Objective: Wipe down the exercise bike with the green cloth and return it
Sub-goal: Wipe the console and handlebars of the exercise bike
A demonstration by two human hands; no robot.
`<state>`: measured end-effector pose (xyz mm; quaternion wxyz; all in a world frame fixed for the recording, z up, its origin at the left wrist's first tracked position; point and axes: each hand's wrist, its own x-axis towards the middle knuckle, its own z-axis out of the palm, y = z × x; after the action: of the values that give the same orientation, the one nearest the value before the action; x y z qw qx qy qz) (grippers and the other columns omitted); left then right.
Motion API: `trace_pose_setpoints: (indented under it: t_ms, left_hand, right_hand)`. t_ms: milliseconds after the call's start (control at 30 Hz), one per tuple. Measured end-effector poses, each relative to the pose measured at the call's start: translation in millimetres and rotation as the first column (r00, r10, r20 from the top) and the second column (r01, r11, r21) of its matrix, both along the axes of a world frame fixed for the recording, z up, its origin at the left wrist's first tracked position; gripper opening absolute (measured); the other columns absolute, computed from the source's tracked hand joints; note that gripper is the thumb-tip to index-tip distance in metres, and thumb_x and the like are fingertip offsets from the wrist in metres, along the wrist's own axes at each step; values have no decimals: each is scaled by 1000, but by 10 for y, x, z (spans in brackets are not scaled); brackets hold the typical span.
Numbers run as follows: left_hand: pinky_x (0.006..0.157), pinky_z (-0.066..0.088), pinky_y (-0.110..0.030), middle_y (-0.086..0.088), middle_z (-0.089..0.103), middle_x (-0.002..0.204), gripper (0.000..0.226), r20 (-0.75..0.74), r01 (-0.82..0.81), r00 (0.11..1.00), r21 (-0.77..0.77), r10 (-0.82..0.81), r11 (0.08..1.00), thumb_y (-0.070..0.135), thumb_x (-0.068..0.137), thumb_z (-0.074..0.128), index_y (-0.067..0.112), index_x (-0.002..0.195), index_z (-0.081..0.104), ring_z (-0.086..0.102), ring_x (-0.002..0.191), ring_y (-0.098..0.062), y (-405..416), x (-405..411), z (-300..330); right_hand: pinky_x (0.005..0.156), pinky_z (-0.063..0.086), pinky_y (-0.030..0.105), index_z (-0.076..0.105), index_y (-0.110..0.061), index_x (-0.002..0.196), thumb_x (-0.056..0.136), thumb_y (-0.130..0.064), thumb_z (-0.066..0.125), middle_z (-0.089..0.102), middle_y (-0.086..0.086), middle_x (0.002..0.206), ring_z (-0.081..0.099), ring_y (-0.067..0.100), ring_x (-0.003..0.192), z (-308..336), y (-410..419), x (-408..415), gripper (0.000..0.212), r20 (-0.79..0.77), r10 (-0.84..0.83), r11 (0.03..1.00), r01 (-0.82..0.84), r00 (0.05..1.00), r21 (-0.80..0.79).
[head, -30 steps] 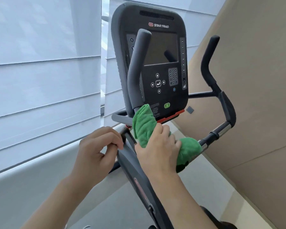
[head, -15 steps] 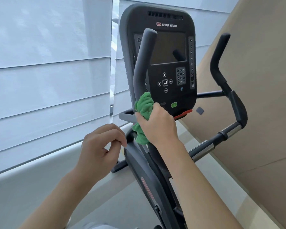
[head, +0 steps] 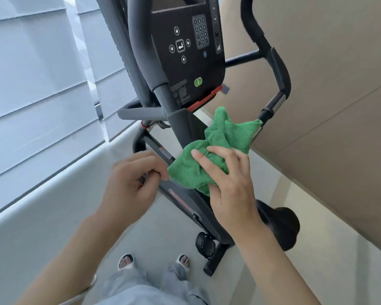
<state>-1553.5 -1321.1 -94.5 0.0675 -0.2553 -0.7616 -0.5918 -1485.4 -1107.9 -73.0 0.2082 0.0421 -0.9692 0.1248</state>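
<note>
Cloth [head: 209, 150], green and bunched, lies against the bike [head: 185, 128] frame just below the console [head: 185, 40], between the centre post and the right handlebar [head: 273, 62]. Your right hand [head: 229, 183] holds it: fingers curled over the lower folds, thumb side hidden under the fabric, pressing the cloth onto the sloping frame member. One upper corner of the cloth stands loose toward the chrome section of the right handlebar; whether it touches there cannot be told.

Your left hand [head: 132, 183] sits just beside the cloth's left edge, its grip closed to a pinch, thumb against fingertips. What it pinches is too small to make out; it appears level with a thin dark bar of the frame.

Saddle [head: 279, 225] shows behind your right forearm. Your feet in open slippers [head: 125, 260] stand on the floor beside the bike's base.
</note>
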Motion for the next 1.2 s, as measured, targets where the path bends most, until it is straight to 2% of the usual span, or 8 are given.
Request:
trace_pose_setpoints:
  t_ms: [100,300,433,533,667,900,1033,1200]
  left_hand:
    - [60,47,-37,0,67,77,33,13,52,999,5,-52,999,-13,77,50,12,73,70,63,72,-26,62,140,16]
    - [63,36,-8,6,65,82,30,49,149,988,-26,-148,988,-6,81,52,18,81,71,60,76,-17,208,452,161]
    - [79,49,-21,13,66,101,22,30,281,960,-160,-280,946,16,87,69,30,104,72,65,98,-16,445,706,183]
    - [93,53,-29,24,59,121,38,125,435,900,-309,-417,846,44,87,77,42,123,64,59,118,-5,749,1005,125]
    - [96,56,-36,25,53,132,62,176,567,819,-397,-546,722,53,82,81,46,137,54,56,125,-1,1237,1674,76]
    - [87,58,-41,20,58,121,47,144,653,742,-376,-654,658,41,82,81,41,118,51,62,112,-7,2003,2941,8]
    - [76,54,-49,12,58,106,28,93,696,691,-353,-717,625,26,81,68,34,103,54,60,89,-23,2419,3502,66]
    - [58,46,-31,17,54,96,27,18,711,644,-384,-765,589,26,77,62,39,98,51,52,75,-18,2822,3980,180]
  right_hand:
    - [114,32,18,69,-23,140,87,14,57,59,6,134,45,29,116,-56,1,165,66,-33,-48,999,47,998,-26]
    - [106,42,21,73,-19,134,89,9,47,59,4,131,48,26,115,-144,171,646,59,4,-91,989,91,996,-119]
    - [104,46,25,73,-19,134,81,18,51,58,3,130,51,26,116,-190,366,1172,68,61,-155,965,165,986,-206]
    - [106,45,26,72,-19,135,81,18,52,59,3,129,52,26,116,-222,528,1681,68,107,-189,943,211,976,-257]
    - [109,43,30,70,-16,138,81,15,53,60,4,131,52,25,119,-267,778,2451,66,157,-230,896,272,961,-351]
    - [101,44,20,51,-33,133,83,7,60,55,-14,129,52,7,124,-282,1195,3827,64,227,-353,667,414,908,-619]
    - [95,45,17,53,-30,126,84,6,64,56,-14,123,54,9,119,-185,1450,4497,56,175,-419,659,431,891,-616]
    - [98,49,30,56,-25,126,81,5,73,56,-14,128,56,13,122,-165,1674,5153,56,99,-502,661,455,859,-597]
